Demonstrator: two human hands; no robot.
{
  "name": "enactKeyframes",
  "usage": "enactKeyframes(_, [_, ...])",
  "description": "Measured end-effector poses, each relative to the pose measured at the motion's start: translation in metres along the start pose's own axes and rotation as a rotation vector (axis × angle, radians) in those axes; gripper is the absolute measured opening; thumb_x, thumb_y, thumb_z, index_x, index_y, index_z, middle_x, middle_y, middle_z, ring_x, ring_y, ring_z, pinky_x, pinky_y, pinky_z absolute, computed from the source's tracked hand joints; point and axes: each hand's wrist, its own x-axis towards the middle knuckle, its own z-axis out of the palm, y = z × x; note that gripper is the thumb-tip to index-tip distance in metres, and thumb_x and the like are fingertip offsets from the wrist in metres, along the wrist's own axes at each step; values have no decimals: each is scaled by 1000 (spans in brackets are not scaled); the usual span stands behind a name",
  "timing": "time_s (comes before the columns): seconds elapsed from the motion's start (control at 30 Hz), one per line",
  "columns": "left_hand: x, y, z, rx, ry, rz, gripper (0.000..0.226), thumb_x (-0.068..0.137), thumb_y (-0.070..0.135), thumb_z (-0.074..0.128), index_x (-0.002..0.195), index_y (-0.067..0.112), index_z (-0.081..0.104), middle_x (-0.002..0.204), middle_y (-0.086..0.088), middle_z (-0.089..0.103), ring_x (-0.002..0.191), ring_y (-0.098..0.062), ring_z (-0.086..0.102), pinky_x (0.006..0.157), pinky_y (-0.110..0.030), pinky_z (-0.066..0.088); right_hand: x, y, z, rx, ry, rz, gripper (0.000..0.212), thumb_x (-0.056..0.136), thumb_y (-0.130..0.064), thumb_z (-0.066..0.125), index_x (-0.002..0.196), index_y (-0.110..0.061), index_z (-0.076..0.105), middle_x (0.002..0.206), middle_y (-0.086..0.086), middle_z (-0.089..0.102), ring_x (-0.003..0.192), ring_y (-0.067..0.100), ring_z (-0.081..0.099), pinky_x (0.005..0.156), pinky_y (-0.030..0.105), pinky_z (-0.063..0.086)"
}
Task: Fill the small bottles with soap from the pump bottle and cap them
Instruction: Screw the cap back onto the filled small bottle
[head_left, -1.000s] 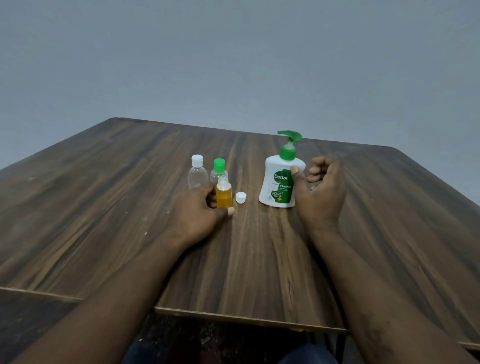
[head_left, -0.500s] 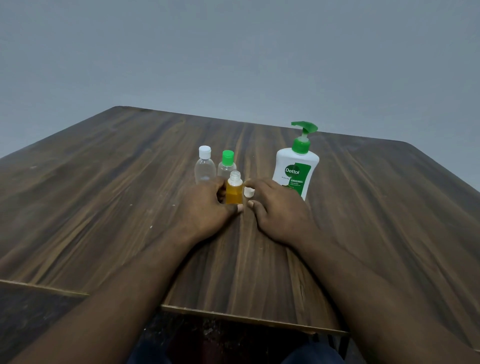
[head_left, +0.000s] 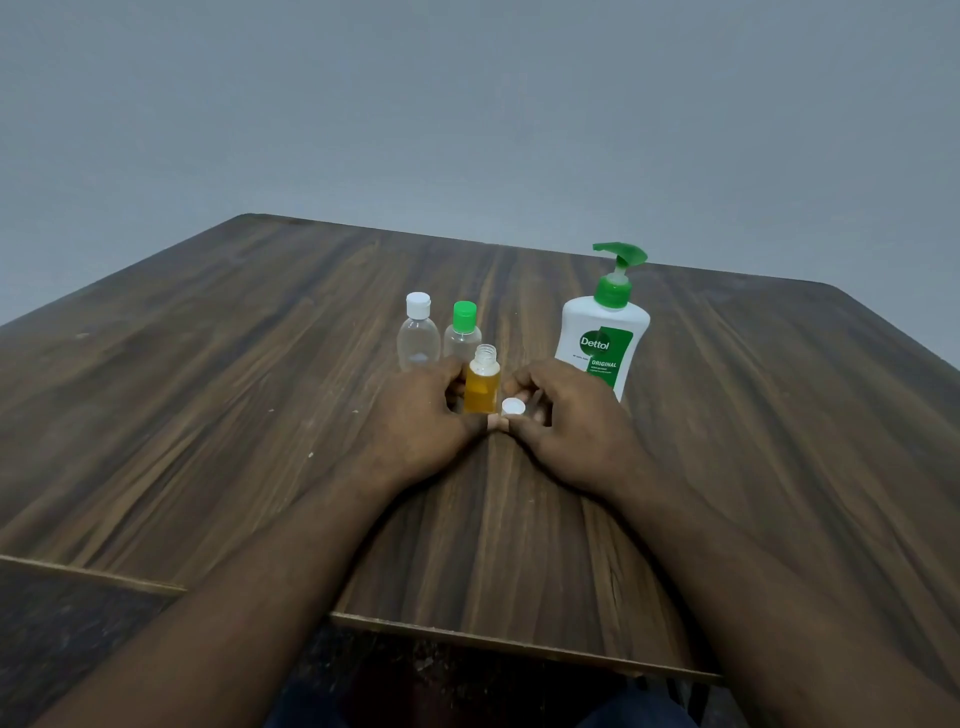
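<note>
Left hand (head_left: 415, 415) curls its fingers (head_left: 456, 387) round the uncapped small bottle of amber soap (head_left: 482, 387), upright mid-bench (head_left: 208, 415). Right hand (head_left: 566, 415) pinches the white cap (head_left: 513, 407) just beside it. Two capped clear bottles (head_left: 418, 338) stand behind, Dettol pump bottle (head_left: 605, 338) to the right.
</note>
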Motion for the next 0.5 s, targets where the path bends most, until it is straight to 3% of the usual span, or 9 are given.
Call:
enactKeyframes(0.1, [0, -1, 0, 17, -24, 7, 42, 76, 41, 87, 112, 35, 68, 93, 18, 68, 89, 1, 62, 73, -23, 45, 3, -2, -4, 110, 98, 19, 17, 82, -17, 78, 99, -21, 74, 94, -10, 68, 88, 6, 61, 76, 26, 51])
enactKeyframes(0.23, [-1, 2, -2, 60, -58, 46, 44, 76, 45, 86, 115, 34, 70, 94, 18, 68, 88, 1, 61, 77, -29, 50, 5, -10, -10, 318, 201, -13, 31, 85, 2, 72, 108, -17, 78, 105, -10, 73, 99, 6, 68, 80, 21, 56])
enactKeyframes(0.37, [-2, 2, -3, 78, -100, 75, 39, 78, 49, 83, 110, 33, 68, 91, 18, 66, 86, 1, 60, 74, -29, 50, 5, -16, -11, 646, 198, 56, 32, 89, -1, 77, 117, -14, 70, 111, -6, 78, 109, 11, 72, 91, 34, 60])
enactKeyframes(0.5, [-2, 4, -3, 70, -153, 140, 31, 81, 49, 81, 103, 37, 62, 91, 21, 62, 86, 3, 58, 70, -22, 42, 5, -16, -14, 819, 190, 92, 24, 88, 0, 78, 104, -15, 69, 112, 1, 79, 108, 19, 75, 93, 43, 61])
